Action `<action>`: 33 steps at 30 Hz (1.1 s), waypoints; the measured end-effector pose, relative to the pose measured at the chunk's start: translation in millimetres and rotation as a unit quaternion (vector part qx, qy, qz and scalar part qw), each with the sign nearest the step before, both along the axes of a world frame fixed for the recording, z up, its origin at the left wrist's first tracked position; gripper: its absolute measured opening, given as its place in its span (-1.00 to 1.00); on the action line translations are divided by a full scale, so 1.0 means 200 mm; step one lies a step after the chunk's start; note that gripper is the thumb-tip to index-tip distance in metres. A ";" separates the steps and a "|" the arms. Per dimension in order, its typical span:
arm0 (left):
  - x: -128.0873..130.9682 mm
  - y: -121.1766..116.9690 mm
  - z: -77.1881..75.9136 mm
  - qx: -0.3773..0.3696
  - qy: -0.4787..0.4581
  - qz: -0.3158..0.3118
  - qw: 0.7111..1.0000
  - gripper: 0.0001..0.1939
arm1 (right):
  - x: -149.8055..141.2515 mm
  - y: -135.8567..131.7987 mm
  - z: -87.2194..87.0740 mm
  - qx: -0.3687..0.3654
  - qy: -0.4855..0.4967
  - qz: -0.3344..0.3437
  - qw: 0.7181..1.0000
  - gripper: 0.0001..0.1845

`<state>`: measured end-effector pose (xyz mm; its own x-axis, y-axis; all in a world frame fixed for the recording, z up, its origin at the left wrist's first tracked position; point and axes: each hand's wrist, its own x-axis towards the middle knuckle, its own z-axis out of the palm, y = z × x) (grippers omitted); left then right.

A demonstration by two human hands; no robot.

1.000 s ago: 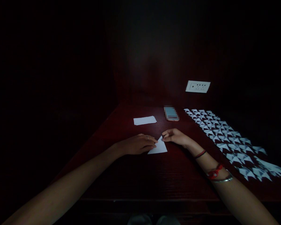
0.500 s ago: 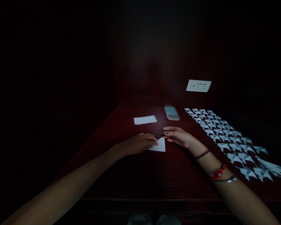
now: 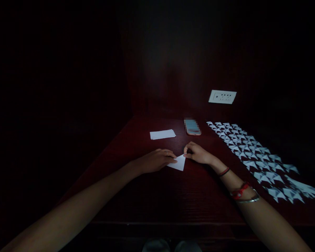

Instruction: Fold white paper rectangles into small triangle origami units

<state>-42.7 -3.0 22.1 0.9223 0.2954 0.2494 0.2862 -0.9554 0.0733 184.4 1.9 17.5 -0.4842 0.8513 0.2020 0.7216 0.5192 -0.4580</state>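
Observation:
A small white sheet of paper (image 3: 179, 163), folded to a point at its upper right, lies on the dark red table in front of me. My left hand (image 3: 159, 161), with a ring on one finger, holds the sheet from the left and covers that side of it. At the paper's upper right corner, the thumb and fingers of my right hand (image 3: 196, 153) are closed in a pinch. Just beyond my hands is a stack of white paper strips (image 3: 162, 134).
A phone (image 3: 192, 127) lies behind my right hand. Rows of folded white paper pieces (image 3: 249, 147) cover the table's right side, with a bundle of narrow white pieces (image 3: 303, 186) at the near right. A socket plate (image 3: 222, 97) is on the back wall.
My right hand's fingers have gone from extended to pinching the paper's corner. The sheet has turned slightly. My left hand has hardly moved.

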 end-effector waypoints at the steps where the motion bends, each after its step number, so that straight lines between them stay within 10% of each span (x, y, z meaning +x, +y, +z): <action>1: 0.00 0.00 0.00 0.000 -0.002 0.000 1.000 -0.68 | 0.00 0.00 0.00 -0.003 0.000 -0.001 1.000 -0.94; 16: 0.00 0.00 -0.02 0.024 -0.003 0.065 0.998 -0.73 | -0.05 0.00 -0.01 -0.081 0.179 -0.090 0.976 -0.81; 33: 0.00 0.01 -0.02 0.017 -0.012 0.111 0.994 -0.77 | -0.08 -0.10 0.09 0.040 0.006 0.156 0.987 -0.82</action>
